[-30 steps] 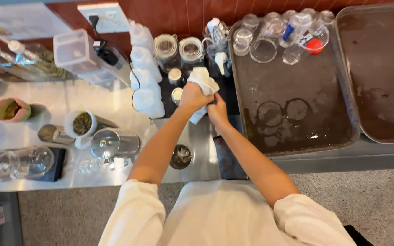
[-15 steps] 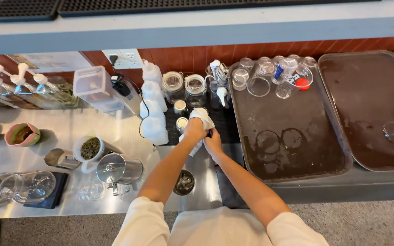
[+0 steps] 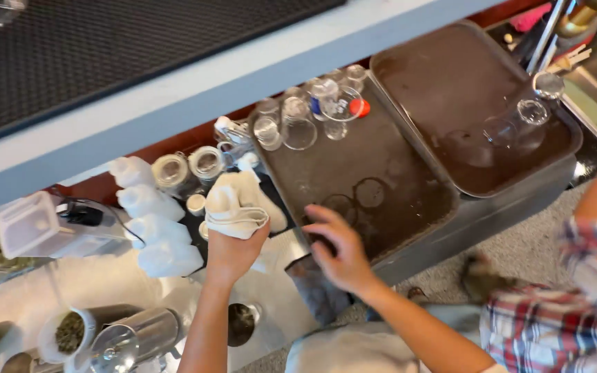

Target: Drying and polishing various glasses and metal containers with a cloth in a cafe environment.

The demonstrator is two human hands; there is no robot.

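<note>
White cloth (image 3: 238, 202) is bunched above the counter's back edge, gripped in the left hand (image 3: 233, 250), fingers curled around it. Right hand (image 3: 340, 250), fingers spread and empty, hovers over the brown tray (image 3: 409, 173) edge. Squeeze bottles (image 3: 150, 228) stand just left.

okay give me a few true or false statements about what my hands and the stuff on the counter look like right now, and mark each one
1. The left hand grips a bunched white cloth. True.
2. The right hand is closed around a glass. False: its fingers are spread, empty, at the near edge of the nearer brown tray.
3. Clear glasses are clustered at that tray's far end. True.
4. The second brown tray holds nothing. False: a clear glass lies on it.
5. White squeeze bottles stand left of the cloth. True.
</note>
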